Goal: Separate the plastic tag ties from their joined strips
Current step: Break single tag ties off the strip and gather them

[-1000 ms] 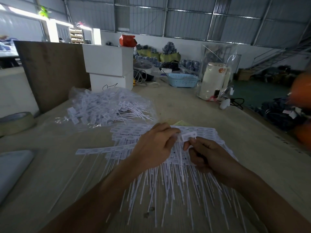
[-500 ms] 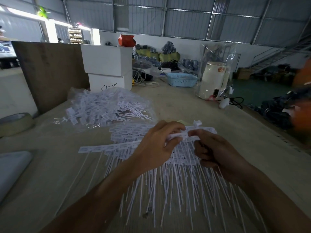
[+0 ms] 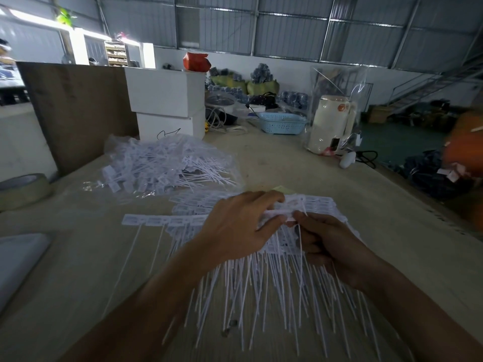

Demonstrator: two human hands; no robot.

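Note:
A heap of joined strips of white plastic tag ties [image 3: 274, 278] lies on the table in front of me, heads away, thin tails fanned toward me. My left hand [image 3: 235, 226] pinches one strip of tag heads [image 3: 277, 214] held just above the heap. My right hand [image 3: 324, 239] pinches the end tie of that strip, and its tail hangs down past my fingers. One joined strip [image 3: 162, 220] lies apart at the left of the heap. A clear bag holding a pile of single ties [image 3: 167, 165] sits further back on the left.
Two stacked white boxes [image 3: 167, 105] and a brown board [image 3: 75, 111] stand behind the bag. A tape roll [image 3: 23, 189] lies at the left edge, a pale flat object [image 3: 18, 259] nearer me. A blue basket [image 3: 282, 122] and white kettle [image 3: 330, 124] stand at the back right.
Both hands lifted the strip slightly and then lowered it back over the heap. The right hand's pinch shifted from a tag head sticking up to the strip's end tie.

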